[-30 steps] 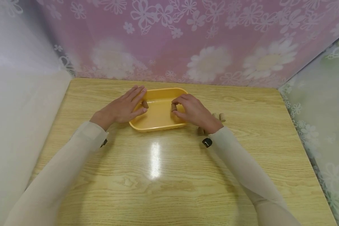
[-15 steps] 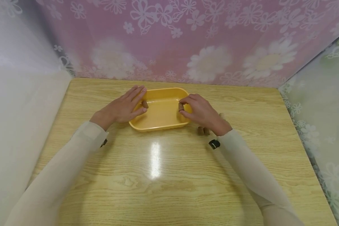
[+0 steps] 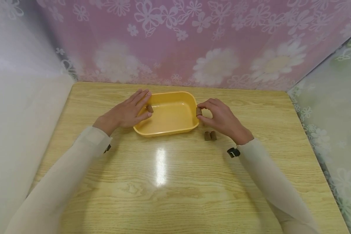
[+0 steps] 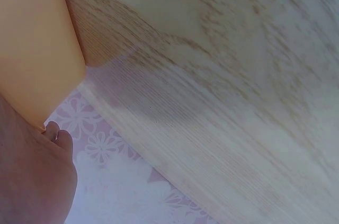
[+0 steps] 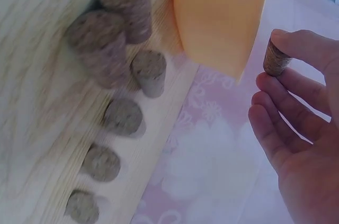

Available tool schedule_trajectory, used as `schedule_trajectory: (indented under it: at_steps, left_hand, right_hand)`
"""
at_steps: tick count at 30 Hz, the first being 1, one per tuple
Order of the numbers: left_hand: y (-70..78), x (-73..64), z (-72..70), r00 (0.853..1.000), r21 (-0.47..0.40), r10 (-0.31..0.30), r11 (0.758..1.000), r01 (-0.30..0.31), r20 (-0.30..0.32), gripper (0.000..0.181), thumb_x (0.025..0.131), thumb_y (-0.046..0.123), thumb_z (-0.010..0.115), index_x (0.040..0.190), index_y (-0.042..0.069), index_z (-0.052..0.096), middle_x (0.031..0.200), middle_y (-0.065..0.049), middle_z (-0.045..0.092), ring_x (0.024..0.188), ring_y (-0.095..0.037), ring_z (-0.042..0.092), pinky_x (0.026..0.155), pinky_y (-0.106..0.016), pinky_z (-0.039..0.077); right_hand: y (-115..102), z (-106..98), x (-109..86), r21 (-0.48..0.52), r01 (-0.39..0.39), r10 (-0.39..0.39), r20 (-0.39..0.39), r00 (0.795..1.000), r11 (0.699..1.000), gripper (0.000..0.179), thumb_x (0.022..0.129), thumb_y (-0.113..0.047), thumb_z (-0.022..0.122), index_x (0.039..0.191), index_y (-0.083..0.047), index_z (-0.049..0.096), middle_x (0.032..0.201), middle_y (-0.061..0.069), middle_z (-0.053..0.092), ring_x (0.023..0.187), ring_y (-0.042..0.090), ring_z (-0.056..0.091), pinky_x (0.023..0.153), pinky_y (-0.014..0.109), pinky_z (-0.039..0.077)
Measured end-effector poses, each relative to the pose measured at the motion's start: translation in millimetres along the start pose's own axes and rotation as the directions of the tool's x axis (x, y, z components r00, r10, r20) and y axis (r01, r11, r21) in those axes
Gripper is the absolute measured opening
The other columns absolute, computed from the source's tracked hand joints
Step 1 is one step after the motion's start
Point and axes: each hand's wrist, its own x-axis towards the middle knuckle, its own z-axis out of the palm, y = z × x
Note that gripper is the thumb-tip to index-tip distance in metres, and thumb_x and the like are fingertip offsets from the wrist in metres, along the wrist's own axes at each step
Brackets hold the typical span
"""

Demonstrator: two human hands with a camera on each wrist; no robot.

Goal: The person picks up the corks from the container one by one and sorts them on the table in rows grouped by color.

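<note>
My left hand (image 3: 127,112) rests over the left end of a yellow plastic tray (image 3: 172,117), fingers straight and thumb spread. Between thumb and index finger a small brown cork (image 3: 150,109) shows inside the tray. At the tray's right rim, my right hand (image 3: 222,118) pinches another cork (image 3: 199,111) between thumb and fingertips. The right wrist view shows this held cork (image 5: 276,61) clearly, with the other fingers loosely bent. In the left wrist view, only part of the left hand (image 4: 34,176) appears beside the tray's side (image 4: 42,44); most fingers are hidden.
Two corks (image 3: 210,136) stand close together on the wooden table (image 3: 169,201), just right of the tray. Several more corks (image 5: 124,116) stand in a row in the right wrist view. A pink flowered cloth (image 3: 175,42) hangs behind the table.
The right hand has moved to the right with its cork, from over the tray's inside to its right rim. Two corks on the table came into full view. The left hand stays put.
</note>
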Motion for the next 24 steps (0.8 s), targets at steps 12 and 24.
schedule_trajectory:
  at_steps: [12, 24]
  left_hand:
    - [-1.5, -0.6, 3.8, 1.000, -0.002, -0.002, 1.000, 0.002, -0.010, 0.091, 0.113, 0.069, 0.032, 0.177, 0.016, -0.008, 0.185, -0.006, -0.011, 0.172, -0.030, -0.013, 0.139, -0.057, 0.008]
    - [1.0, -1.2, 1.1, 1.000, -0.015, -0.001, 1.000, 0.001, -0.006, 0.091, 0.114, 0.068, 0.032, 0.177, 0.016, -0.008, 0.185, -0.004, -0.013, 0.172, -0.030, -0.013, 0.139, -0.057, 0.008]
  right_hand:
    - [14, -7, -22.2, -0.049, -0.034, 0.035, 0.004, 0.999, 0.998, 0.039, 0.102, -0.022, 0.082, 0.135, -0.004, 0.072, 0.125, 0.016, 0.073, 0.116, 0.037, 0.067, 0.096, 0.056, 0.058]
    - [19, -12, -44.5, -0.085, -0.052, 0.053, 0.008, 0.999, 0.995, 0.038, 0.099, -0.016, 0.084, 0.132, -0.001, 0.074, 0.124, 0.017, 0.075, 0.117, 0.038, 0.067, 0.098, 0.058, 0.059]
